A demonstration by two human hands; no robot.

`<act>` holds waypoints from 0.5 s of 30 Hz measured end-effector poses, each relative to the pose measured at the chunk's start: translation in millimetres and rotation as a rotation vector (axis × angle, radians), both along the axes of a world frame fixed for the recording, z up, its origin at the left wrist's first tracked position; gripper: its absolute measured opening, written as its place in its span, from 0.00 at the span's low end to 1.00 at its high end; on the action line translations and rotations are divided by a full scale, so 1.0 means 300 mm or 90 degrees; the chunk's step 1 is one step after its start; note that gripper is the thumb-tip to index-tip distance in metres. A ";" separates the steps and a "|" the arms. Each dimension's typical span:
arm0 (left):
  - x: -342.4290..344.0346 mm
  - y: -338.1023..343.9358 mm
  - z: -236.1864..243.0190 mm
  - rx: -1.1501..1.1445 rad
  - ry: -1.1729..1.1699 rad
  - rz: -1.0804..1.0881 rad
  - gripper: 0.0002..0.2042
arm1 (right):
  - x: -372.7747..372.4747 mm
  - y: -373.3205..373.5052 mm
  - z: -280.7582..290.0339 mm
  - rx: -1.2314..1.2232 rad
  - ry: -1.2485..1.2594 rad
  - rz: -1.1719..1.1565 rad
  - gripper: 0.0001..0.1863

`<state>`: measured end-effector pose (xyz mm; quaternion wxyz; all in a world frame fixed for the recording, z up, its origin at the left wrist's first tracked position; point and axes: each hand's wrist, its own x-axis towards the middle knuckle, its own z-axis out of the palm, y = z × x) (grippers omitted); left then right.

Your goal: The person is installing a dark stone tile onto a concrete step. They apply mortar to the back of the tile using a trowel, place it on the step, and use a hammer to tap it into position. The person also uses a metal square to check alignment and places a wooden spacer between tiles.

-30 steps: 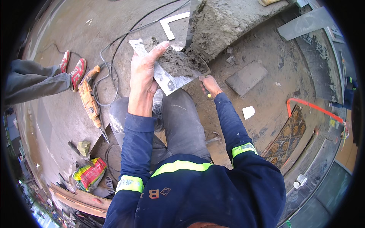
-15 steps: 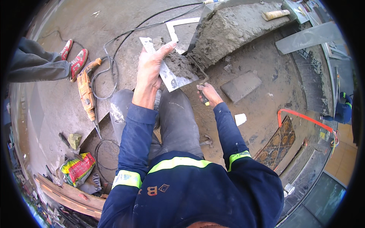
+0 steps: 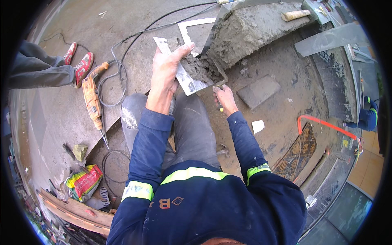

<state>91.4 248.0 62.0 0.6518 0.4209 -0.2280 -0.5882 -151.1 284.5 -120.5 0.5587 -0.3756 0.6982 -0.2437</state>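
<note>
My left hand (image 3: 165, 67) grips a pale slab (image 3: 187, 81) with a straight white edge, held tilted above my knees, the thumb over its top. Wet grey mortar (image 3: 199, 67) is heaped on the slab. My right hand (image 3: 224, 99) is closed round the handle of a trowel (image 3: 223, 77). A yellow handle end shows below the fist. The trowel's bent metal neck reaches up to the mortar at the slab's right side, and its blade is mostly hidden there.
A mortar-covered block (image 3: 249, 30) rises ahead, with a wooden-handled tool (image 3: 296, 15) on top. A grey brick-shaped slab (image 3: 259, 92) lies to the right, near an orange tube (image 3: 326, 121). At left are an orange power drill (image 3: 92, 98), its cable, and another person's red shoes (image 3: 83, 67).
The slab and my left hand have shifted slightly right. My right hand has turned and moved a little right, and the trowel's neck now shows raised beside the mortar.
</note>
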 end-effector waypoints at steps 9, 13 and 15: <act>-0.003 -0.012 -0.011 -0.015 -0.021 0.005 0.21 | -0.008 0.016 0.065 -0.011 0.023 0.017 0.19; -0.005 -0.016 -0.011 -0.006 -0.045 0.007 0.21 | 0.000 0.031 0.079 -0.037 0.032 -0.001 0.21; -0.010 -0.014 -0.006 -0.007 -0.019 0.003 0.21 | 0.003 0.037 0.086 -0.053 0.052 -0.011 0.22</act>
